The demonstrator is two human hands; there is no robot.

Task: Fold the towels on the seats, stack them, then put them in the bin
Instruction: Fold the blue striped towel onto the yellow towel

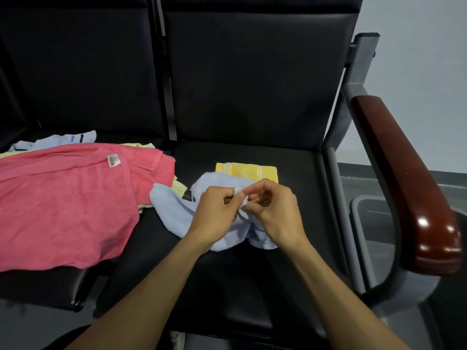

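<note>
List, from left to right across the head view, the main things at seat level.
Large pink terry towel → crumpled light blue towel pinched by left hand → right hand → glossy reddish-brown wooden armrest.

A glossy reddish-brown wooden armrest (404, 183) is capping the row's right end, catching spots of light near its front curve. A grey metal frame (353, 102) is running down just left of that armrest. Behind the armrest, a pale wall (424, 59) is meeting a dark floor (444, 178).
</note>
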